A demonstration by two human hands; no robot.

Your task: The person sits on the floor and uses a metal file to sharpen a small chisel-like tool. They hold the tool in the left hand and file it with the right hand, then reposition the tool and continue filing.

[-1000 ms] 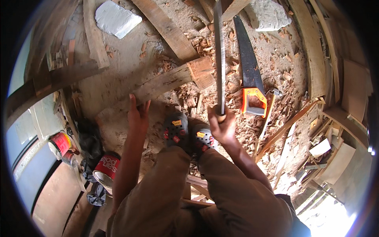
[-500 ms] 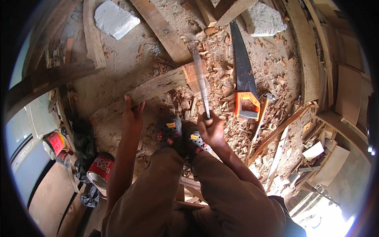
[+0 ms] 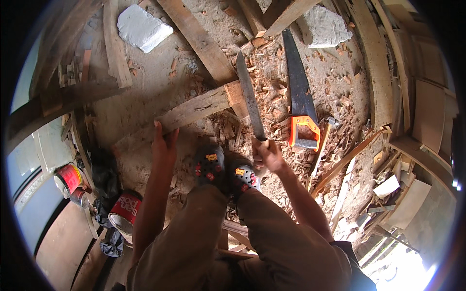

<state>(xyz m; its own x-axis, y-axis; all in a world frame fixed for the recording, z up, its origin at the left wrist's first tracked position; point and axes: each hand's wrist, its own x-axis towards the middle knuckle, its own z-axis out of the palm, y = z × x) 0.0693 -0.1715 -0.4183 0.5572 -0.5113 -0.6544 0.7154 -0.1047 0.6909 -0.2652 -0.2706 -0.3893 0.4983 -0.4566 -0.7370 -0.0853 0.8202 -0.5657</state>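
My right hand [image 3: 268,154] is wrapped round the handle of a machete [image 3: 250,94]. Its long blade points away from me, beside the cut end of a wooden plank [image 3: 196,107]. That plank lies slantwise in front of my feet, its pale chopped end at the right against another piece of wood. At its near edge my left hand [image 3: 165,143] grips the plank, with finger and thumb apart; the palm side is partly hidden. To the right of the machete lies a handsaw [image 3: 300,80] with an orange and grey handle.
Wood chips [image 3: 272,109] cover the ground around the plank. A hammer [image 3: 331,122] lies below the handsaw. Two pale stone blocks [image 3: 144,28] sit at the far side, near several beams [image 3: 199,41]. Red-labelled cans [image 3: 126,211] and black plastic [image 3: 104,174] stand at left; scrap boards [image 3: 410,203] at right.
My right hand has shifted slightly right and toward me. The machete blade, blurred earlier, now shows sharply and leans more to the left. My left hand stays at the plank.
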